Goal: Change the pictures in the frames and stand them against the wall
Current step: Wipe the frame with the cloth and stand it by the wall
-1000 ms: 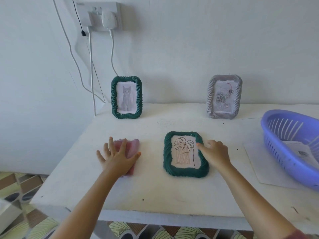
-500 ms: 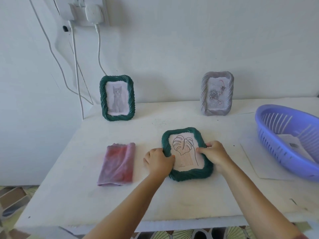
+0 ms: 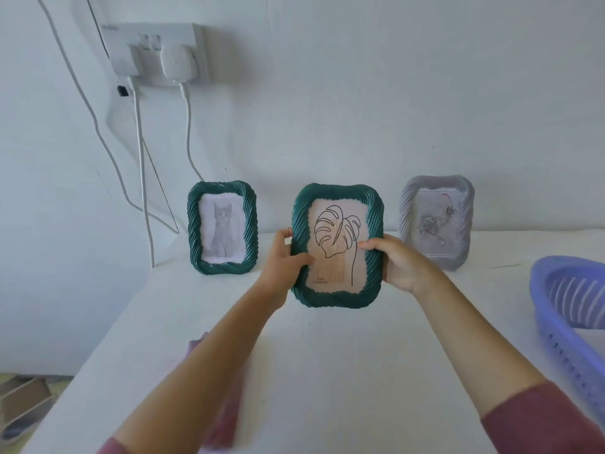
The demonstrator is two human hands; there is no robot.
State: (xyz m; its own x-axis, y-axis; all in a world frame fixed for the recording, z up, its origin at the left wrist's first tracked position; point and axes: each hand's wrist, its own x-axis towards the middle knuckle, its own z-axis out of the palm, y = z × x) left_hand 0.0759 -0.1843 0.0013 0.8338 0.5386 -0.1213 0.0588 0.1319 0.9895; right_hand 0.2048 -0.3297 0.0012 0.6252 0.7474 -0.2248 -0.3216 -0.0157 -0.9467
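The green frame with the leaf drawing [image 3: 337, 247] is clasped by both grips and held upright, its front turned to the camera. The left grip [image 3: 284, 257] is clamped on the frame's left edge, with the thumb laid across the front border onto the picture and the fingers hidden behind. The right grip [image 3: 397, 263] is clamped on the right edge in the same way, thumb on the front and fingers behind. Whether the frame's lower edge touches the worktop [image 3: 343, 371] cannot be told.

Just left of the left grip, a second green frame with a cat picture [image 3: 222, 228] is stood upright at the back of the worktop by the wall [image 3: 393, 93]. Just right of the right grip, a grey frame with a flower picture [image 3: 437, 222] is stood by the wall as well. The held frame is thus seen between these two, nearer the camera.

Below the left forearm a pink cloth [image 3: 226, 424] is seen on the worktop, blurred. Well to the right of the right grip, part of a blue plastic basket [image 3: 563, 342] is seen at the worktop's edge. High up and left of the grips, a white socket [image 3: 154, 50] is fixed on the wall, with white cables [image 3: 140, 178] hanging down from it.
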